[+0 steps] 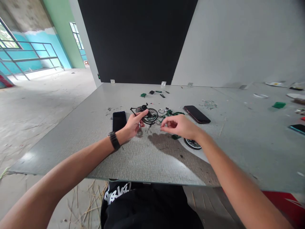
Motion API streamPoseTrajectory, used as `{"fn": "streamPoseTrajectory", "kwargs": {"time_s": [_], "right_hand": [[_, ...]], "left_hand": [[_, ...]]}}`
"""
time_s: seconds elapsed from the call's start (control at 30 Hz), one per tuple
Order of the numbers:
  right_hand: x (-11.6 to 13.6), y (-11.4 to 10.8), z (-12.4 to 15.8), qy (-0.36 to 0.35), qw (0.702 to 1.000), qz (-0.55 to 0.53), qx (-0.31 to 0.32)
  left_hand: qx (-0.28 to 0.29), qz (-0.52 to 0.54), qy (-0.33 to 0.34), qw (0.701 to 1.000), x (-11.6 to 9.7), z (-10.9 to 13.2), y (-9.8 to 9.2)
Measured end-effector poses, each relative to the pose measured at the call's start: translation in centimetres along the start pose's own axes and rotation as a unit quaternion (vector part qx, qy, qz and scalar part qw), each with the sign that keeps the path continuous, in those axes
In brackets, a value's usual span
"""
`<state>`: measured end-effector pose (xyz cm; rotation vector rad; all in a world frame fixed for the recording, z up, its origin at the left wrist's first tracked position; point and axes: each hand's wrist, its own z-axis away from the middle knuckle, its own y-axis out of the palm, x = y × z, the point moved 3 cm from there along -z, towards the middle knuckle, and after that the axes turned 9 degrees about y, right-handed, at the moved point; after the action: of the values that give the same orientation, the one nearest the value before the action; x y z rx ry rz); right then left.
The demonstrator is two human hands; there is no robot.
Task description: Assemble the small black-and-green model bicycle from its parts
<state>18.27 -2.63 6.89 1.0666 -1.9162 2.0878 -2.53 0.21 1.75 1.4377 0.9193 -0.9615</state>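
Holding in left hand (pixel 136 122), thumb pressed on top: 1 black wheel assembly (pixel 150 115), apparently with 2 spoked wheels. Lying at about 10 o'clock from the fingertips of right hand (pixel 176 124), near yet apart. Set with long axis roughly from 10 to 4 o'clock. Nearer, and in contact: left hand, with fingers closed about the assembly's near edge. Narrowly curled, thumb toward forefinger: right hand, over table (pixel 107 170); cannot tell whether the tips meet or pinch some small part.

Counted around the hands: 1 green frame (pixel 169 113), at 1 o'clock from the right fingertips; 1 loose wheel (pixel 192 145), at 4 o'clock from them, partly hidden by the wrist; 1 dark green piece (pixel 175 137), nearer on that side. Visible between the hands: small thin parts (pixel 150 128), too fine to count. Counted farther off: 2 phones, with 1 left phone (pixel 119 120) at 9 o'clock from left hand and 1 right phone (pixel 197 114) at 2 o'clock from right hand; 5 small pieces (pixel 152 92), green and dark, at 1 o'clock from left hand.
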Motion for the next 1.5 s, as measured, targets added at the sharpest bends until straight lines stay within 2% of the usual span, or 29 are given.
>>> {"fn": "streamPoseTrajectory", "kwargs": {"time_s": [0.07,0.13,0.2,0.27,0.53,0.73,1.0,1.27,1.33,1.5], "right_hand": [[-0.5,0.3,0.0,0.03,0.993,0.007,0.115],[-0.5,0.9,0.2,0.041,0.98,0.007,0.196],[-0.1,1.6,0.3,0.041,0.969,0.006,0.242],[0.2,2.1,0.3,0.039,0.965,0.015,0.26],[-0.4,2.4,-0.5,0.035,0.981,0.04,0.187],[-0.6,2.3,-0.7,0.036,0.988,0.076,0.128],[-0.5,2.2,-0.8,0.029,0.99,0.096,0.098],[-2.3,-0.1,-0.8,0.057,0.988,0.133,-0.053],[-2.0,0.2,-0.9,0.039,0.99,0.121,-0.055],[-0.6,2.0,-1.2,-0.028,0.995,0.092,-0.01]], "left_hand": [[-0.007,0.0,0.006,1.0,0.0,-0.1,-0.2],[-0.008,0.001,0.013,1.0,0.1,-0.3,-0.3],[-0.005,0.0,0.018,1.0,0.3,-0.4,-0.3],[0.001,0.0,0.019,1.0,0.4,-0.5,-0.4],[0.007,-0.011,0.023,1.0,0.2,-0.4,-0.3],[-0.009,-0.019,0.013,1.0,0.1,-0.3,-0.2],[-0.019,-0.009,0.007,1.0,-0.3,0.0,0.0],[-0.008,-0.022,0.027,0.999,-0.1,-0.4,-0.5],[-0.008,-0.019,0.035,0.999,-0.1,-0.6,-0.5],[-0.019,-0.017,0.039,0.999,-0.2,-0.7,-0.4]]}}
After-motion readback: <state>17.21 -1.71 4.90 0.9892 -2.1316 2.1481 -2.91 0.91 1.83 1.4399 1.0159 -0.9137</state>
